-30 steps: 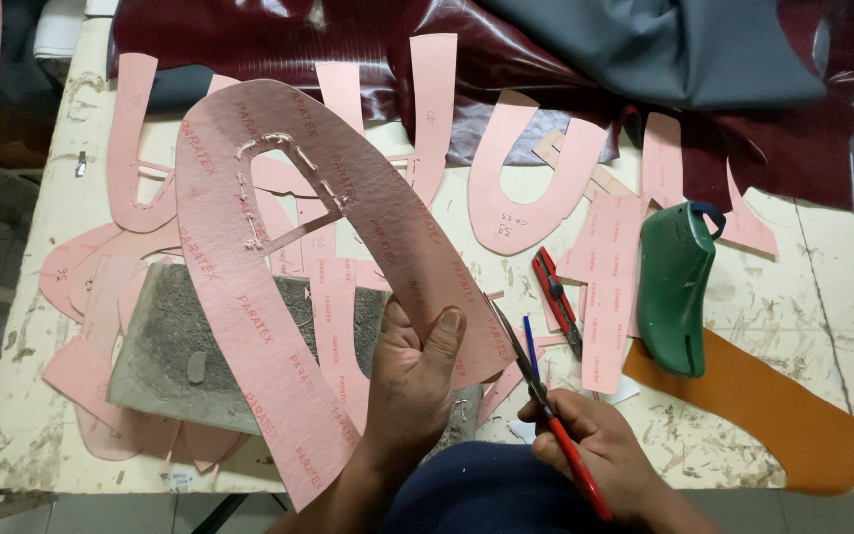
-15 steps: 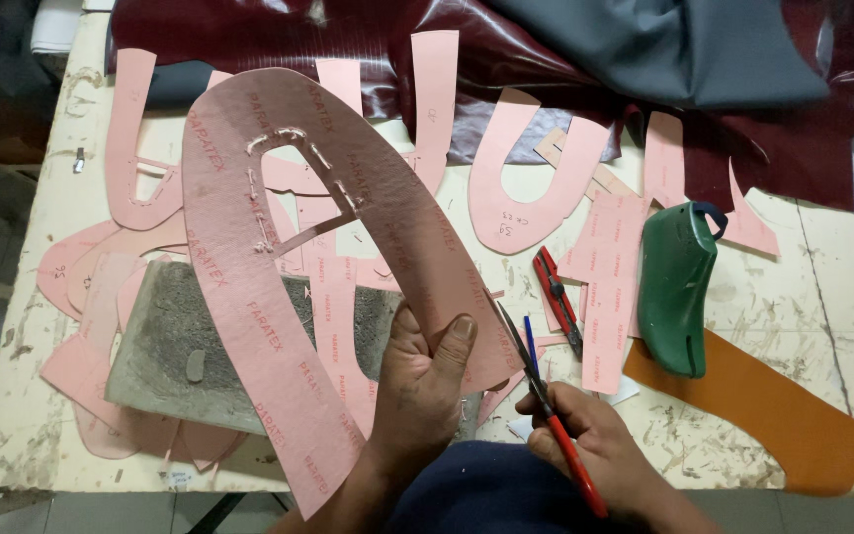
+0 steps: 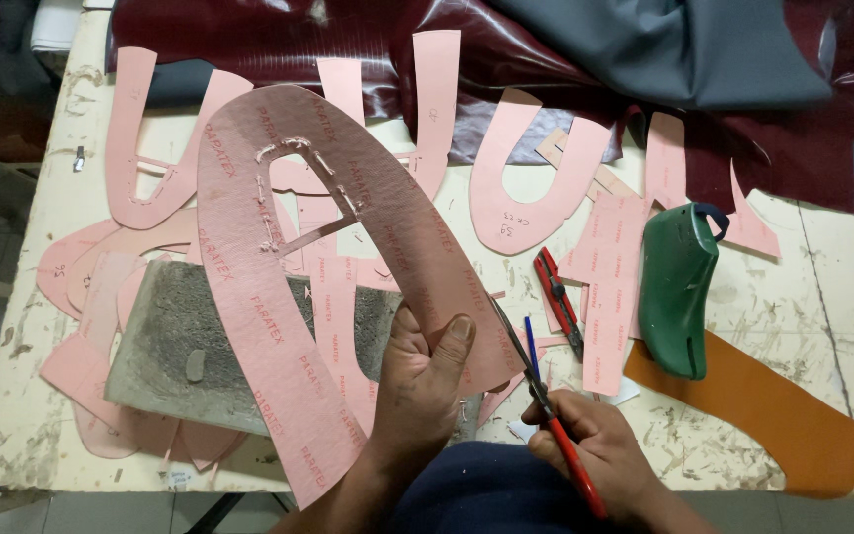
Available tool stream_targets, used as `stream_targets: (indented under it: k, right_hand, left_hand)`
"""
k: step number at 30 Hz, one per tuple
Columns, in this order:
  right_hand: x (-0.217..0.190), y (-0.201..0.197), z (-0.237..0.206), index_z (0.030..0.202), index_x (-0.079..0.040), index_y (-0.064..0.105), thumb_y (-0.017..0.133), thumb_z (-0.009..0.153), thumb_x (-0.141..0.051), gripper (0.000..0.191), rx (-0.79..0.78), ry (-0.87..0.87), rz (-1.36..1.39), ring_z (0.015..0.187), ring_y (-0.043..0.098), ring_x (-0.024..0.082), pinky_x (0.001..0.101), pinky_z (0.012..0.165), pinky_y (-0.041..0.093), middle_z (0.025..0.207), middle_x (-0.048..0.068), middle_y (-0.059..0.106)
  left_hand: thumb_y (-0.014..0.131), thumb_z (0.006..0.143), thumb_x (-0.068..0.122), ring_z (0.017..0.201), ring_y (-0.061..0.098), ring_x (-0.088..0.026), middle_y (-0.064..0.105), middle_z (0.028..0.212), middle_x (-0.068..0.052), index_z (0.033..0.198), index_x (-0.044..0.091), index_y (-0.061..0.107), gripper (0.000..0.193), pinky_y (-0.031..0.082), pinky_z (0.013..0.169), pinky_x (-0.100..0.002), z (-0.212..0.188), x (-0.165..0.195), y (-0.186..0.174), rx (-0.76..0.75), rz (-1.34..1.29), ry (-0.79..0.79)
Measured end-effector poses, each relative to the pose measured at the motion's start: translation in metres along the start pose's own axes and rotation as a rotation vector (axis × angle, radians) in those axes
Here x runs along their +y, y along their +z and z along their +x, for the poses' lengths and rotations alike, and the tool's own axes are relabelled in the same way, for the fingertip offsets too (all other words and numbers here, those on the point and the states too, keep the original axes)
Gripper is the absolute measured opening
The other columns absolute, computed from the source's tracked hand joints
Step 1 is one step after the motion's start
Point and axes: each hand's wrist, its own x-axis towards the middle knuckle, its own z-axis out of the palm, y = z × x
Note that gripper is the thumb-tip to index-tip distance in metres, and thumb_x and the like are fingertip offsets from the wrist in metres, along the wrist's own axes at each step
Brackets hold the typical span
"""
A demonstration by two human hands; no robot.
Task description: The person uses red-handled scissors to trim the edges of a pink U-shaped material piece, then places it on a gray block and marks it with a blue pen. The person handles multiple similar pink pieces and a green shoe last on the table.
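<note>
Both hands work at the near edge of the table (image 3: 22,297). Left hand (image 3: 427,381) rises from the bottom of the view with the wrist bent upward, palm turned away, thumb pressed on the face of a big pink horseshoe-shaped board piece (image 3: 279,267) and the fingers wrapped behind it, so the hand is clamped on that piece near its inner curve. The piece is held tilted up off the table; it spreads from the grip toward the upper left, and one leg hangs down past the table's front edge. A cut-out slot with ragged edges shows in its upper part.

Right hand (image 3: 595,460) sits lower right, knuckles up, fingers curled tightly around the red handles of a pair of scissors (image 3: 536,391). The blades point up and left, meeting the edge of the pink piece just beside the left thumb.

Across the back of the table lies dark red leather (image 3: 269,40) with a grey sheet (image 3: 684,49) over it. Many smaller pink patterns (image 3: 536,188) lie flat between the leather and the hands. A grey stone slab (image 3: 190,346) rests on the left, partly behind the held piece. An orange leather scrap (image 3: 783,425) lies at the right, touching a green shoe last (image 3: 679,287) standing over its upper end. A red utility knife (image 3: 557,297) lies between the last and the scissors.
</note>
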Motion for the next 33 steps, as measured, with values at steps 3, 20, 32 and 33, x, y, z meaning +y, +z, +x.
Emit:
stream_targets:
  k: [3,20,32,33]
  right_hand:
    - [-0.005,-0.001,0.000,0.097,-0.006,0.070,0.077,0.079,-0.023,0.026,-0.017,0.075,-0.013,0.071,0.065,0.017,0.0314,0.068,0.055,0.075,0.008,0.069]
    - [0.001,0.005,0.004,0.099,-0.003,0.070,0.075,0.080,-0.013,0.022,-0.014,0.084,0.145,0.077,0.063,0.016,0.0308,0.072,0.054,0.083,0.008,0.069]
    - [-0.020,0.006,0.008,0.097,-0.006,0.072,0.077,0.082,-0.017,0.019,-0.025,0.148,0.061,0.072,0.065,0.014,0.0292,0.067,0.055,0.078,0.005,0.074]
    - [-0.022,0.007,0.009,0.100,-0.008,0.073,0.077,0.082,-0.016,0.020,-0.034,0.212,0.054,0.071,0.065,0.013,0.0289,0.066,0.055,0.078,0.005,0.075]
  left_hand:
    - [0.050,0.107,0.011,0.094,0.071,-0.014,0.071,0.105,-0.013,0.125,0.000,0.052,0.021,0.062,0.084,-0.032,-0.001,0.001,-0.002,-0.015,-0.013,-0.017]
    - [0.050,0.106,0.009,0.102,0.069,-0.015,0.071,0.114,-0.012,0.126,0.002,0.053,0.021,0.059,0.090,-0.033,-0.009,-0.009,0.002,-0.020,-0.063,-0.038]
    - [0.051,0.107,0.010,0.098,0.069,-0.015,0.070,0.114,-0.014,0.127,-0.001,0.052,0.023,0.059,0.085,-0.033,-0.010,-0.017,-0.004,-0.036,-0.105,-0.048]
    - [0.051,0.107,0.011,0.097,0.069,-0.015,0.071,0.113,-0.015,0.128,-0.002,0.052,0.025,0.060,0.083,-0.033,-0.011,-0.017,-0.005,-0.046,-0.101,-0.046]
